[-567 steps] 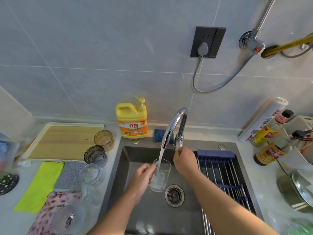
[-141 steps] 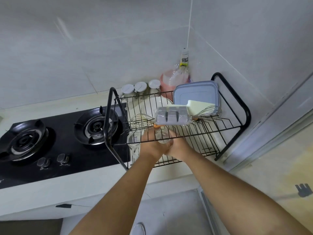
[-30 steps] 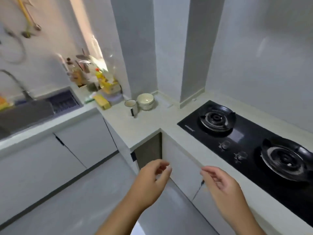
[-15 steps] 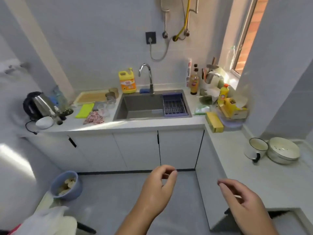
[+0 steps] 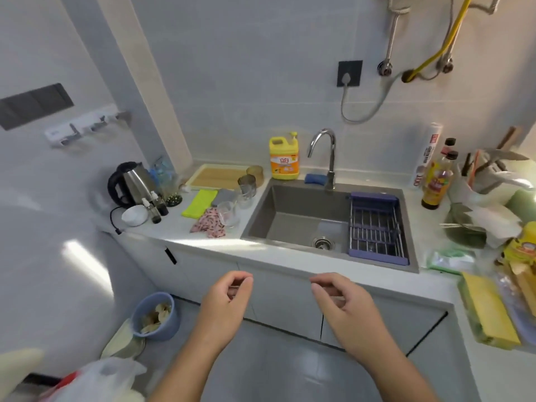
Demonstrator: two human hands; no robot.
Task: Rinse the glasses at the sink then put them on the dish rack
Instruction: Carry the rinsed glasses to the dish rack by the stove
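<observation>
Several glasses stand on the counter left of the grey sink (image 5: pixel 293 195): an amber glass (image 5: pixel 255 173) at the back, a smoky glass (image 5: pixel 247 182) in front of it, a clear glass (image 5: pixel 244 196) and another clear glass (image 5: pixel 228 215) nearest me. The tap (image 5: pixel 324 152) is off. My left hand (image 5: pixel 226 309) and my right hand (image 5: pixel 345 309) hover empty in front of the cabinets, fingers loosely curled and apart. The black dish rack by the stove is out of view.
A blue drainer basket (image 5: pixel 377 227) sits in the sink's right side. Yellow dish soap (image 5: pixel 284 162), a tray (image 5: pixel 216 177), cloths (image 5: pixel 200 203), a kettle (image 5: pixel 130 182) and bottles (image 5: pixel 436 181) crowd the counter. A blue bin (image 5: pixel 156 316) stands on the floor.
I have turned from the stove side to the sink and come closer to it. Both hands stay empty and have risen toward the counter edge.
</observation>
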